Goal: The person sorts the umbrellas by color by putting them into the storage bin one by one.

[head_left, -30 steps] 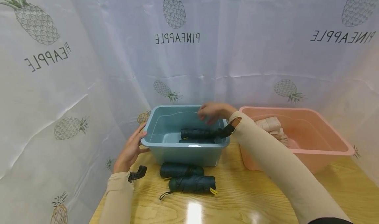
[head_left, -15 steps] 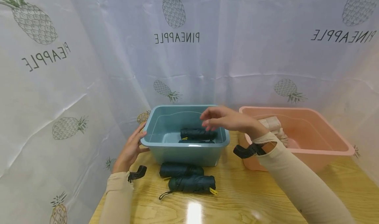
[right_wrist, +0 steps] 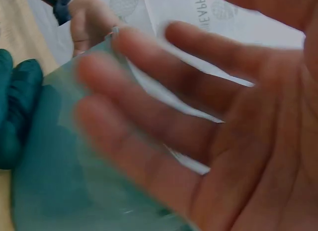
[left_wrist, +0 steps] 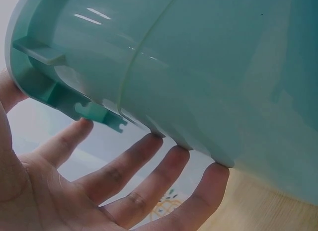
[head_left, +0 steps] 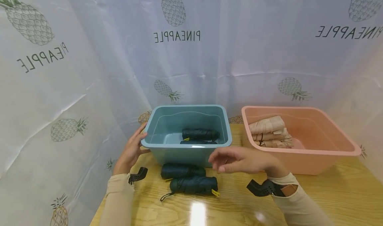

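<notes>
- On the wooden table, the blue bin stands in front of a pineapple-print curtain.
- Inside it, toward the right, lie two dark rolled bundles; the bin's front wall hides part of the nearer one.
- Before that wall lie two more rolled bundles, the rear one just behind the front one, which has a cord loop and a yellow tag.
- To the right, a gap away, stands a pink bin with beige bundles at its left end.
- The left hand is at the blue bin's left end, fingers spread and slightly bent, tips touching the outer wall.
- The right hand hovers before the blue bin's right front corner, palm facing left, fingers loosely bent and apart, holding nothing.
</notes>
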`<control>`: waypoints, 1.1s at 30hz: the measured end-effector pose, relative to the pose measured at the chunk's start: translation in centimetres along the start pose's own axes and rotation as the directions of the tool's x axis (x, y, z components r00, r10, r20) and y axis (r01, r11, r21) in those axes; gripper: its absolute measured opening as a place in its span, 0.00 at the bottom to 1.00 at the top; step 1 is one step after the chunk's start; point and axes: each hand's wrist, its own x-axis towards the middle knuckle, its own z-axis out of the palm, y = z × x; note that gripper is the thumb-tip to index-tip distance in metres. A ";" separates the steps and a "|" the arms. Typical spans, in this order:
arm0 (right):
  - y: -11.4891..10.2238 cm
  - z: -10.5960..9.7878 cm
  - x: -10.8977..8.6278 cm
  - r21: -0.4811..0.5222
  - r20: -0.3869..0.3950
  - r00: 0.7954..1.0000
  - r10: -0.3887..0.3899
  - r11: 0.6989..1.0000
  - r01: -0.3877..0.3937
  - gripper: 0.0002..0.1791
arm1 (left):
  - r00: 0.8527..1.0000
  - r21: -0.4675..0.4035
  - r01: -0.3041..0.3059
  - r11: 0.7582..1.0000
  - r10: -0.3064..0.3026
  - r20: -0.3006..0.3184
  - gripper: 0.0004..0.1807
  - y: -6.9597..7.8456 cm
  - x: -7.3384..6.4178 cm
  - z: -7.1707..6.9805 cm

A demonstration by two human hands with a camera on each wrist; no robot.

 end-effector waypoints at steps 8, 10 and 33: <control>3.9 2.6 0.3 -0.116 -0.025 0.992 0.124 0.985 -0.126 0.16 | 1.000 -0.006 0.002 1.000 -0.003 -0.015 0.33 -0.3 0.0 -0.1; 4.8 3.1 0.2 -0.147 -0.065 0.988 0.142 0.978 -0.150 0.17 | 1.000 -0.009 0.007 1.000 -0.007 -0.015 0.33 -0.3 0.0 0.0; 10.9 7.1 0.9 -0.228 -0.240 0.952 0.193 0.941 -0.248 0.26 | 1.000 0.002 -0.003 1.000 0.003 -0.014 0.33 -0.1 0.0 0.2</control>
